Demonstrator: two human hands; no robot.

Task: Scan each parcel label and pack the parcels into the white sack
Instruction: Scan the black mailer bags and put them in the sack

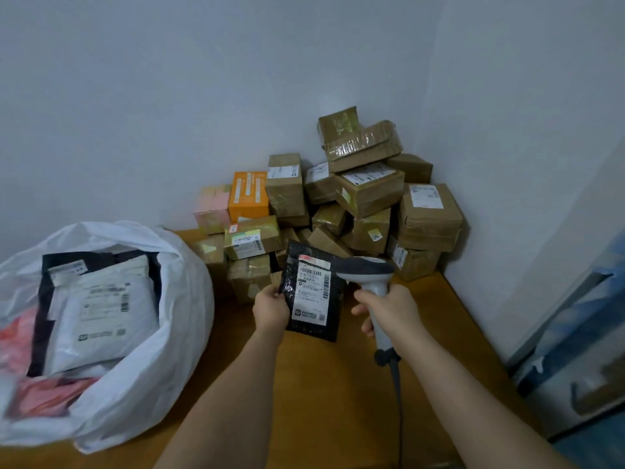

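Plain pale walls (pixel 203 79) meet in a corner at back right. Wooden tabletop (pixel 321 384) w/ orange-brown finish runs into it. Light dim, even.

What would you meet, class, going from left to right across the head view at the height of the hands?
White sack → left hand → black parcel → scanner in right hand → blue-and-white object at the right edge.
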